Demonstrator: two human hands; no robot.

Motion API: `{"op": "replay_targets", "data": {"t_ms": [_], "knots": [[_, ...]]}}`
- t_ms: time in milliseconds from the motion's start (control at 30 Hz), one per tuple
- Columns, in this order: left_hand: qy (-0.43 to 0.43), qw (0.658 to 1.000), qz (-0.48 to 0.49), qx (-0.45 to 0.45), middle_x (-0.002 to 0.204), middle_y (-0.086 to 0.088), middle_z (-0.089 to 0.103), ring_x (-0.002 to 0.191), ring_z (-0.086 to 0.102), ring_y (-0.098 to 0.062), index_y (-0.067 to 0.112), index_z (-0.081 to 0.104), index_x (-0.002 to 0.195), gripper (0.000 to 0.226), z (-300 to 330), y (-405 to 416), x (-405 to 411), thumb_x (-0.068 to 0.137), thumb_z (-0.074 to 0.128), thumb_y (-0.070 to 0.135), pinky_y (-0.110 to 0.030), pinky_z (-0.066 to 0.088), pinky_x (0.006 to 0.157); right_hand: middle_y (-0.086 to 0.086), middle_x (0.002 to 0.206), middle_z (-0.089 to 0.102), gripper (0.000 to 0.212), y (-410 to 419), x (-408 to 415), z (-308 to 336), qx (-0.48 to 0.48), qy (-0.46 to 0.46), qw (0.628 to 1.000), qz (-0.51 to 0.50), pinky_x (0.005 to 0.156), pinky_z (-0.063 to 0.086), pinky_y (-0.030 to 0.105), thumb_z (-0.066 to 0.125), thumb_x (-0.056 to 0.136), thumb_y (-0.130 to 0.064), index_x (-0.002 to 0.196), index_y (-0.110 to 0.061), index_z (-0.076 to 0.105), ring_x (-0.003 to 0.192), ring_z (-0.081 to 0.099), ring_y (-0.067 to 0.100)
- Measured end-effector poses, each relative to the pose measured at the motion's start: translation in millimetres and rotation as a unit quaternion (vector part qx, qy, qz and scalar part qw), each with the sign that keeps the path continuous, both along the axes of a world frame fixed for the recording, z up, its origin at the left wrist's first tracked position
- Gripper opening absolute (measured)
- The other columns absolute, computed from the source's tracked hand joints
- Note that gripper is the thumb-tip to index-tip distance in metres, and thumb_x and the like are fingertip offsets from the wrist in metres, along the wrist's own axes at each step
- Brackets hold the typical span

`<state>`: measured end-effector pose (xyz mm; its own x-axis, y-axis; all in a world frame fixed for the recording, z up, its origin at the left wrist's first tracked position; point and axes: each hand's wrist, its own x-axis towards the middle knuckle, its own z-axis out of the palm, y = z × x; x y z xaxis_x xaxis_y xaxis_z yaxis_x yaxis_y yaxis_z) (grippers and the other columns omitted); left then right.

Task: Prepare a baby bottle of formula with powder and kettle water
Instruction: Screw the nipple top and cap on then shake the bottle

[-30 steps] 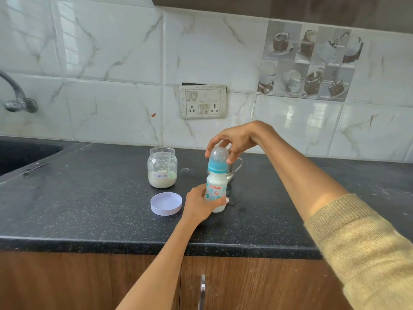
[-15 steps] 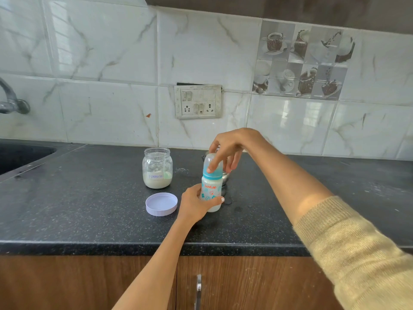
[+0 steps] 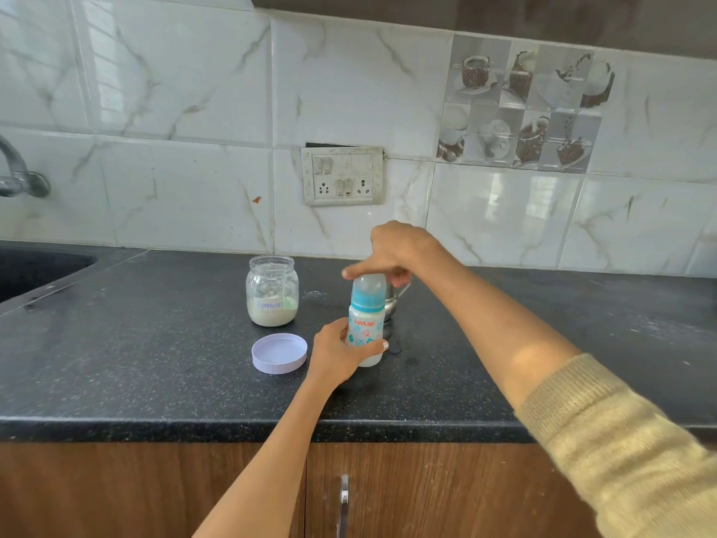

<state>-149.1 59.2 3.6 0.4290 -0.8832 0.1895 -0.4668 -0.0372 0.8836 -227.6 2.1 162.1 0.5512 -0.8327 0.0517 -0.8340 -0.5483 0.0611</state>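
Note:
A baby bottle [image 3: 366, 324] with a teal collar and a clear cap stands upright on the black counter [image 3: 155, 363], milky liquid inside. My left hand [image 3: 337, 353] grips its lower body. My right hand [image 3: 392, 252] rests on top of the clear cap, fingers bent over it. An open glass jar of formula powder [image 3: 272, 291] stands to the left, with its lilac lid [image 3: 279, 353] lying upside down in front. A small steel kettle [image 3: 392, 300] is mostly hidden behind the bottle and my right hand.
A dark sink [image 3: 35, 271] and a tap [image 3: 19, 176] sit at the far left. A switch and socket plate [image 3: 343, 176] is on the tiled wall. Wooden cabinet doors [image 3: 426, 495] run below the counter edge.
My right hand has come down onto the bottle's cap and turned, its fingers now lying flatter across the top. The left hand keeps its hold on the bottle.

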Motion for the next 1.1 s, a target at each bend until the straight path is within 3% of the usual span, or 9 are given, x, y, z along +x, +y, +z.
{"op": "replay_targets", "data": {"t_ms": [133, 267, 333, 467, 533, 633, 700, 867, 1100], "knots": [[0.002, 1.0, 0.002, 0.002, 0.132, -0.003, 0.056, 0.121, 0.053, -0.019, 0.015, 0.05, 0.127, 0.06, -0.2, -0.3, 0.0, 0.075, 0.074, 0.033, -0.033, 0.043, 0.1, 0.001, 0.058, 0.058, 0.076, 2.9, -1.4, -9.6, -0.056, -0.064, 0.996, -0.021, 0.055, 0.04, 0.027, 0.042, 0.067, -0.087, 0.064, -0.012, 0.054, 0.053, 0.055, 0.015], [0.001, 1.0, -0.002, 0.006, 0.133, -0.002, 0.055, 0.122, 0.052, -0.019, 0.016, 0.049, 0.127, 0.06, -0.8, -0.9, 0.7, 0.076, 0.073, 0.033, -0.034, 0.042, 0.101, 0.006, 0.109, 0.066, 0.06, -1.1, -5.3, 5.1, 0.05, -0.017, 0.997, 0.055, 0.073, 0.059, 0.034, 0.066, 0.075, -0.049, 0.122, -0.013, 0.057, 0.071, 0.069, 0.017], [0.004, 1.0, -0.002, 0.003, 0.132, -0.002, 0.055, 0.121, 0.053, -0.019, 0.015, 0.049, 0.127, 0.059, -0.9, -1.0, 0.8, 0.075, 0.073, 0.033, -0.033, 0.043, 0.1, 0.008, 0.093, 0.072, 0.05, -3.5, -2.2, -0.1, 0.059, -0.02, 0.997, 0.054, 0.067, 0.061, 0.034, 0.069, 0.074, -0.043, 0.108, -0.007, 0.062, 0.062, 0.072, 0.018], [0.003, 1.0, -0.001, 0.001, 0.132, -0.003, 0.056, 0.12, 0.054, -0.019, 0.015, 0.05, 0.126, 0.06, -0.7, -0.2, 0.2, 0.075, 0.074, 0.033, -0.033, 0.043, 0.099, 0.004, 0.056, 0.063, 0.058, -2.5, 1.6, -10.5, -0.05, -0.057, 0.997, 0.033, 0.048, 0.045, 0.024, 0.062, 0.074, -0.068, 0.07, -0.01, 0.055, 0.047, 0.061, 0.017], [0.002, 1.0, -0.002, 0.003, 0.132, -0.003, 0.056, 0.121, 0.053, -0.019, 0.014, 0.05, 0.127, 0.06, -1.0, -0.1, 0.5, 0.075, 0.074, 0.034, -0.034, 0.043, 0.1, 0.006, 0.075, 0.067, 0.065, -6.7, -1.5, -8.9, 0.012, -0.064, 0.998, 0.019, 0.054, 0.053, 0.028, 0.062, 0.069, -0.072, 0.083, -0.009, 0.061, 0.06, 0.065, 0.018], [0.001, 1.0, -0.004, 0.003, 0.131, -0.003, 0.057, 0.119, 0.054, -0.019, 0.015, 0.051, 0.126, 0.061, -2.0, -1.0, 1.8, 0.074, 0.075, 0.036, -0.035, 0.044, 0.099, 0.005, 0.125, 0.058, 0.071, -11.0, -8.2, -5.3, 0.135, -0.038, 0.988, 0.07, 0.077, 0.058, 0.033, 0.076, 0.072, -0.047, 0.131, -0.019, 0.051, 0.093, 0.069, 0.022], [-0.001, 1.0, -0.003, 0.006, 0.13, -0.003, 0.058, 0.119, 0.055, -0.019, 0.016, 0.051, 0.126, 0.062, -2.2, -1.1, 2.4, 0.073, 0.075, 0.036, -0.035, 0.045, 0.099, 0.004, 0.119, 0.064, 0.064, -12.5, -10.5, -9.9, 0.123, -0.051, 0.986, 0.096, 0.078, 0.058, 0.032, 0.08, 0.07, -0.037, 0.127, -0.019, 0.056, 0.086, 0.071, 0.019], [-0.007, 1.0, 0.005, 0.002, 0.132, -0.003, 0.057, 0.12, 0.054, -0.02, 0.015, 0.051, 0.127, 0.062, -1.0, -1.2, 0.8, 0.073, 0.075, 0.035, -0.034, 0.044, 0.098, 0.009, 0.072, 0.07, 0.056, -8.5, -4.5, -31.7, 0.03, -0.104, 0.993, 0.041, 0.057, 0.056, 0.029, 0.079, 0.062, -0.05, 0.092, -0.004, 0.065, 0.056, 0.068, 0.02], [-0.004, 1.0, 0.011, 0.004, 0.13, -0.003, 0.057, 0.12, 0.054, -0.02, 0.015, 0.051, 0.126, 0.062, -1.2, -1.9, 1.2, 0.073, 0.076, 0.035, -0.035, 0.045, 0.098, 0.001, 0.111, 0.063, 0.056, -8.6, -7.6, -37.9, 0.079, -0.093, 0.987, 0.101, 0.066, 0.054, 0.029, 0.079, 0.069, -0.044, 0.114, -0.019, 0.057, 0.092, 0.063, 0.019]]}}
